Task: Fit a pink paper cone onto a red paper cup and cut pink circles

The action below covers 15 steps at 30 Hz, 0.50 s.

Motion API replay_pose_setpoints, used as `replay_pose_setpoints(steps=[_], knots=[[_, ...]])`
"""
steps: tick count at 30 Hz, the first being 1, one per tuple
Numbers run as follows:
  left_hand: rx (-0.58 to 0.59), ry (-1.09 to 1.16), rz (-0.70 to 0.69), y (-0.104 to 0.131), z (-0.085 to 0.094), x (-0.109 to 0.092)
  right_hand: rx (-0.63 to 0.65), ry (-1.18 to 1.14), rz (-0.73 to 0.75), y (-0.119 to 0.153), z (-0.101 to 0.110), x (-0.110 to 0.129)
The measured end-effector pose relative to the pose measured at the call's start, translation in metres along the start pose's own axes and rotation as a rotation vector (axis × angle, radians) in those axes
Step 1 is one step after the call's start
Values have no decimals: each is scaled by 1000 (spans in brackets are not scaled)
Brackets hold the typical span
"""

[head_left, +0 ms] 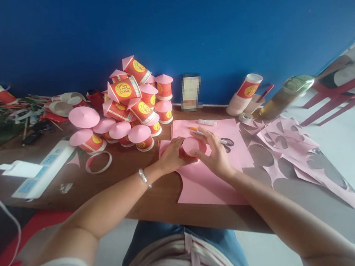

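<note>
A red paper cup (pixel 189 158) is in my left hand (pixel 173 154), whose fingers wrap round its side. On top of the cup sits a pink paper cone (pixel 191 145). My right hand (pixel 215 151) grips the cone from the right, thumb at its near edge and fingers along the far side. Pink paper sheets (pixel 210 183) lie flat beneath both hands. Just past the right hand are dark-handled scissors (pixel 227 144), partly covered by a pen. A small white tube (pixel 208 123) lies on the sheet's far part.
Several cone-topped red cups (pixel 123 90) are piled at the left back. A white power strip (pixel 46 168) and a tape-like ring (pixel 98 162) lie left. Cut pink scraps (pixel 289 144), stacked cups (pixel 245 95), a tape roll (pixel 245 117) and a bottle (pixel 287 95) are right.
</note>
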<state>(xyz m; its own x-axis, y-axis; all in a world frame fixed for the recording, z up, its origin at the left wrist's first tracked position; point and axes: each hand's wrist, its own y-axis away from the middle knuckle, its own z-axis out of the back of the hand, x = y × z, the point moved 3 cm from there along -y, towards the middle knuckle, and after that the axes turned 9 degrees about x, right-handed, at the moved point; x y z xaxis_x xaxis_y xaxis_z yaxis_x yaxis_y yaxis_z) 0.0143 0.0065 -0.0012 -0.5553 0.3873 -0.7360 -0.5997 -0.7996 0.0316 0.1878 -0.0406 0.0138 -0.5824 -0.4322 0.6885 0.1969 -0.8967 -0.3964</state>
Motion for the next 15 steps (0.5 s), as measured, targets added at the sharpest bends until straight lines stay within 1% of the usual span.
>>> replay_pose_setpoints(steps=[4, 9, 13, 15], knots=[[-18, -24, 10, 1, 0, -2, 14, 18, -28, -1, -2, -1], [-11, -27, 7, 0, -1, 2, 11, 13, -26, -1, -4, -1], [-14, -22, -22, 1, -1, 2, 0, -48, 24, 1, -2, -2], [-31, -15, -3, 1, -1, 1, -23, -58, 58, 3, 1, -2]])
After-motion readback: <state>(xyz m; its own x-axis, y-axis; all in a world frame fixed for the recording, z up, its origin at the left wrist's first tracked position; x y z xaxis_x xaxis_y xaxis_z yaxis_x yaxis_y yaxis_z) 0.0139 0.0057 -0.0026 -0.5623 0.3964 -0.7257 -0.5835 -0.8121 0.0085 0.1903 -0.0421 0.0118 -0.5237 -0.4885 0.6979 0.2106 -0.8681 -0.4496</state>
